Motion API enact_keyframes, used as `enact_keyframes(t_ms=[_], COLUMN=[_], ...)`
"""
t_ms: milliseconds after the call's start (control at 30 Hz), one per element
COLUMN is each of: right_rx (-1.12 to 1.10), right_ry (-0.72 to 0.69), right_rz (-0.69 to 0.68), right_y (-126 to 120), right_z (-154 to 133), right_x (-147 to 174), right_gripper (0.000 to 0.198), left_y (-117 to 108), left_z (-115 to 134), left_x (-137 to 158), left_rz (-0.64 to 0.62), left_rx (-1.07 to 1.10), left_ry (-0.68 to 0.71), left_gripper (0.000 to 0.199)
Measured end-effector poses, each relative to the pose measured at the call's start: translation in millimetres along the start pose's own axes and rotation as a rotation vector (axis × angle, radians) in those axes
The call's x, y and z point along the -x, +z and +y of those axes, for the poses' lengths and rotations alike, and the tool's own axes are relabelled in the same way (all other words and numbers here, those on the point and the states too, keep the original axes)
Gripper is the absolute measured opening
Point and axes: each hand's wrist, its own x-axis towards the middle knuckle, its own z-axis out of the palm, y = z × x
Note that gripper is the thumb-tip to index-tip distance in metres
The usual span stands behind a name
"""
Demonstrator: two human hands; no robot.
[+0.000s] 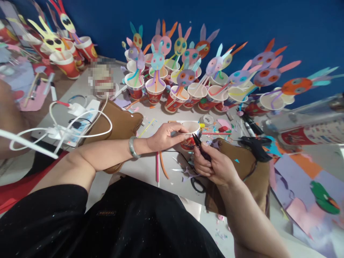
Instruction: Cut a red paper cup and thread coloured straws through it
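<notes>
A red and white paper cup [187, 142] stands at the middle of the table, its pale open mouth facing up. My left hand [170, 136], with a bangle on the wrist, pinches the near left side of its rim. In my right hand [211, 161] is a black pointed tool [200, 146], shaped like small pliers. Its tip is against or very near the cup's right rim; I cannot tell whether it touches. My fingers hide most of the tool. Below the cup lie a pink strip [157, 166] and an orange strip [164, 165].
Red cups with paper rabbit heads [185, 77] line the blue wall. A power strip [84, 123] with white cables lies left. Brown cushions [122, 114] flank my arms. A black glue gun [256, 147], scissors [198, 185], tape roll [206, 119] and paper sheets [295, 175] lie about.
</notes>
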Motion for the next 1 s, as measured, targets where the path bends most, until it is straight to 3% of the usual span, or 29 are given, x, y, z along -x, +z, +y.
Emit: enact_keyframes(t_ms=[167,1000], right_rx=[-0.046,0.000], right_ry=[-0.008,-0.071], right_rz=[-0.027,0.056], right_y=[-0.7,0.4], right_z=[2.1,1.9], right_x=[-0.5,-1.9], right_gripper=[0.042,0.044], left_y=[1.2,-2.4], left_z=[-1.2,7.9], left_x=[0.6,-1.0], left_rz=[0.012,-0.050], left_rx=[-0.045,0.079], left_ry=[0.041,-0.077], left_gripper=[0.020,0.018])
